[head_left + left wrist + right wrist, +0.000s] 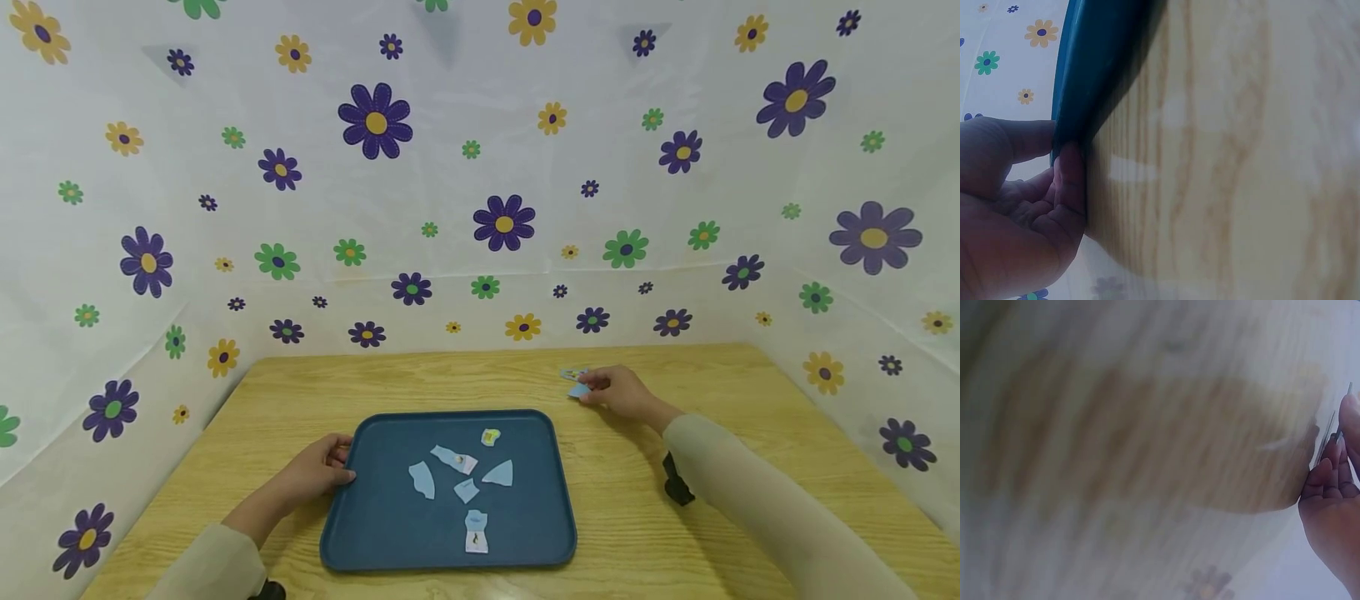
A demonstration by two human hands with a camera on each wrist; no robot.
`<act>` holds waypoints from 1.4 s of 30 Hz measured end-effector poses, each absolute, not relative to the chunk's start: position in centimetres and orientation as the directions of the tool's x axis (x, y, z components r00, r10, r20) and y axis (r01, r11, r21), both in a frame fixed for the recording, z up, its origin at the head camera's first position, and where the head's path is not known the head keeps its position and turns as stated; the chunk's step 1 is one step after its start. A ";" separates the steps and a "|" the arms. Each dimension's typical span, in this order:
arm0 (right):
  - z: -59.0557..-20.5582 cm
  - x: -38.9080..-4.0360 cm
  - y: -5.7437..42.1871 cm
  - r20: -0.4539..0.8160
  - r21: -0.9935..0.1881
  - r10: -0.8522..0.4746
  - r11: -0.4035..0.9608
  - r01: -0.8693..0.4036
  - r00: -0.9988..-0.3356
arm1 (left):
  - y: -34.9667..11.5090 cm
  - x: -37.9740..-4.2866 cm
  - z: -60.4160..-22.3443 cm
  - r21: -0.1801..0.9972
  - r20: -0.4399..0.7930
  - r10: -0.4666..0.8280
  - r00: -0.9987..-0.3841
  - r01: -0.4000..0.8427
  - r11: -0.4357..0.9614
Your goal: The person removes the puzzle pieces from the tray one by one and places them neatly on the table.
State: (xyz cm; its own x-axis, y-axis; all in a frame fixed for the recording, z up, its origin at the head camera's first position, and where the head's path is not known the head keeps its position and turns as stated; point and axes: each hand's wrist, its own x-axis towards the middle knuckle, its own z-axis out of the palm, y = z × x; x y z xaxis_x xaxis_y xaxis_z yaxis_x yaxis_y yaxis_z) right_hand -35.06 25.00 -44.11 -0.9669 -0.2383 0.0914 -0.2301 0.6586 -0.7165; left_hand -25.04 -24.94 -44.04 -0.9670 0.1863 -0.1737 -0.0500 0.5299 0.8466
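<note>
A dark blue tray (405, 533) lies on the wooden table with several torn-looking light blue paper pieces (467, 490) spread over it. At its left side my left hand (318, 468) grips the rim. The left wrist view has the thumb on top of the tray's edge (1079, 81) and the fingers bent beneath it. Beyond the tray's far right corner, my right hand (618, 392) pinches a light blue paper piece (578, 390) between thumb and fingers. Just behind it is another printed paper piece (572, 374). In the right wrist view only thin paper edges (1329, 434) show at the fingertips.
The table (675, 533) runs back to a white curtain with flower prints (480, 167), which also closes off both sides. A small yellow and white piece (491, 437) lies near the tray's far edge. A black band (677, 482) sits under the right forearm.
</note>
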 end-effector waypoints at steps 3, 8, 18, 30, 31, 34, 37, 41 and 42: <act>-43.9 -35.0 24.8 0.095 -0.704 -0.258 0.665 -0.247 -0.962 | -25.0 -25.0 -44.0 0.843 -0.181 0.179 -0.967 -0.058 0.535; -43.6 -35.0 24.5 0.096 -0.692 -0.272 0.673 -0.261 -0.958 | -24.9 -25.1 -43.9 0.838 -0.181 0.176 -0.968 -0.058 0.543; -43.8 -35.4 24.9 0.092 -0.663 -0.270 0.701 -0.262 -0.958 | -24.8 -25.1 -43.8 0.842 -0.174 0.180 -0.968 -0.051 0.538; -43.5 -35.2 24.9 0.089 -0.679 -0.286 0.684 -0.268 -0.954 | -24.8 -25.0 -43.8 0.842 -0.179 0.180 -0.967 -0.057 0.536; -43.5 -35.2 24.8 0.088 -0.678 -0.287 0.685 -0.268 -0.954 | -24.8 -25.0 -43.8 0.842 -0.180 0.179 -0.967 -0.057 0.537; -43.4 -35.2 24.8 0.085 -0.673 -0.293 0.688 -0.272 -0.952 | -24.8 -25.0 -43.8 0.844 -0.181 0.179 -0.967 -0.059 0.534; -43.4 -35.2 24.8 0.077 -0.671 -0.292 0.692 -0.266 -0.953 | -24.8 -25.1 -43.8 0.846 -0.183 0.180 -0.966 -0.062 0.529; -43.4 -35.1 24.9 0.068 -0.674 -0.285 0.694 -0.254 -0.956 | -24.8 -25.1 -43.9 0.849 -0.184 0.182 -0.966 -0.063 0.525; -43.5 -35.1 24.9 0.067 -0.674 -0.283 0.694 -0.253 -0.957 | -24.8 -25.1 -43.9 0.849 -0.183 0.183 -0.966 -0.062 0.524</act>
